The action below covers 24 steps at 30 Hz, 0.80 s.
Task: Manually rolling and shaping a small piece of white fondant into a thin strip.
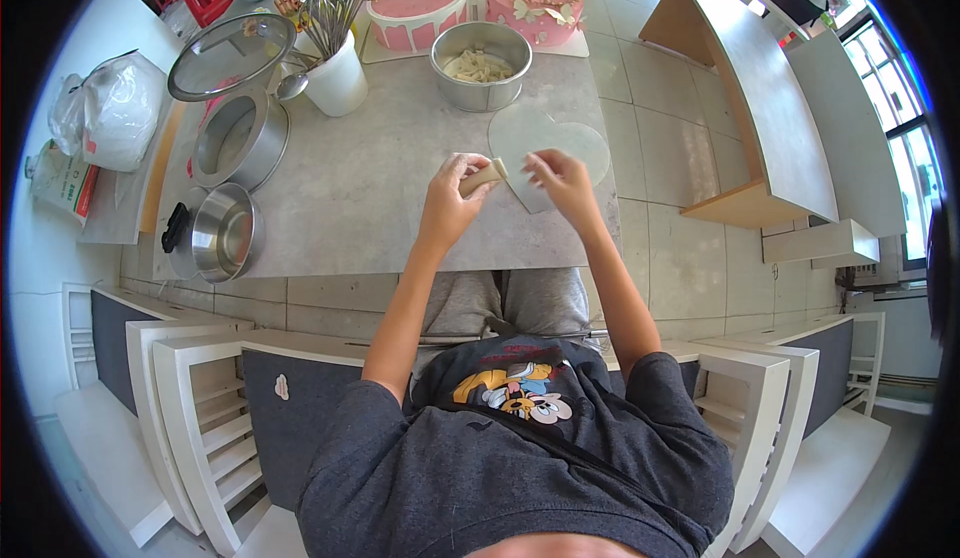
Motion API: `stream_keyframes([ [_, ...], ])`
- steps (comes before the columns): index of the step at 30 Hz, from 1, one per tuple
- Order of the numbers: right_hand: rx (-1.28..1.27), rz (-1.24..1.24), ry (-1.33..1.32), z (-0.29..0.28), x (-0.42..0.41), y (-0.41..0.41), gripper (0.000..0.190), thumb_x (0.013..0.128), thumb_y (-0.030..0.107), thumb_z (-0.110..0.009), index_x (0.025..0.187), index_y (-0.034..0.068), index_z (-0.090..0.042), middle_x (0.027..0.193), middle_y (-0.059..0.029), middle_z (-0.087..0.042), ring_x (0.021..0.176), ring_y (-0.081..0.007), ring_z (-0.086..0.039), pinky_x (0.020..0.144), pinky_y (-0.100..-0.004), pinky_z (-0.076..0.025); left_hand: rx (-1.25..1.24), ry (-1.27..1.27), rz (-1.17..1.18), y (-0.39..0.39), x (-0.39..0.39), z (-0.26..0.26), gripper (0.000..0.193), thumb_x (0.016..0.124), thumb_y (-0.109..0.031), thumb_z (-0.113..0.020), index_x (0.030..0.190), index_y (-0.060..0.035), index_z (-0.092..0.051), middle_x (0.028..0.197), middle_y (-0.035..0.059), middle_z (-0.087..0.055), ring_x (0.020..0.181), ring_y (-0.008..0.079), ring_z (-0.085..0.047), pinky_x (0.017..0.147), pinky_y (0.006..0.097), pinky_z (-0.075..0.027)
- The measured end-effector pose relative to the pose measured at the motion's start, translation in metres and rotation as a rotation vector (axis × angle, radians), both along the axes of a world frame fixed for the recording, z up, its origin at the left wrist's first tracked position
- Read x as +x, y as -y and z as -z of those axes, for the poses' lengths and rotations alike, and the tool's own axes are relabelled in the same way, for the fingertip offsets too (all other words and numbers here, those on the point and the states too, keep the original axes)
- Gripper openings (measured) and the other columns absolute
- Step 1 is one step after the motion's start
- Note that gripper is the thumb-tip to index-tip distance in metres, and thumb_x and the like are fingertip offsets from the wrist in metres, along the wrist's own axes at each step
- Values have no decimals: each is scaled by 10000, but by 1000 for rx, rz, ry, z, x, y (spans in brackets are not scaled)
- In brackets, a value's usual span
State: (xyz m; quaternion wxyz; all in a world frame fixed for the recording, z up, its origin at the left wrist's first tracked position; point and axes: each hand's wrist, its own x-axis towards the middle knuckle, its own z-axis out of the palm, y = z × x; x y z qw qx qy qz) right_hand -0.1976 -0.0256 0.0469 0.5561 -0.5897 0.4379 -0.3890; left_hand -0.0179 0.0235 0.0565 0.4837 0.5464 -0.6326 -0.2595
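Note:
My left hand grips a pale roll of what looks like dough, held above the table with its cut end facing right. White powder or dough dusts the fingers. Just right of the roll is my right hand, fingers bent and apart from it; whether a small piece sits between the fingertips is not clear. Under the right hand lies a heart-shaped translucent mat or board. Beyond both hands stands a round metal cake tin, with pale torn strips or pieces inside.
Two pink decorated cakes stand at the far edge. To the left are a white tub of whisks, a glass lid, a metal ring tin and a steel bowl. Plastic-wrapped bags sit farther left. White chairs flank me.

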Motion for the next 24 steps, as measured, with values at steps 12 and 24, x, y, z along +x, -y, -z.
stream_keyframes([
  [12, 120, 513, -286, 49, -89, 25, 381, 791, 299, -645, 891, -66, -608, 710, -75, -602, 617, -142, -543, 573, -272, -426, -162, 383, -318, 10, 18, 50, 259, 719, -148, -688, 963, -97, -616, 957, 28, -539, 917, 233, -505, 823, 362, -401],
  [24, -661, 604, -68, -5, 11, -65, 163, 912, 79, -481, 1001, -54, -513, 777, -78, -596, 648, -92, -514, 572, -208, -418, -194, 346, -350, 10, 21, 57, 241, 711, -136, -659, 948, -114, -623, 892, 36, -542, 859, 237, -514, 768, 355, -419],
])
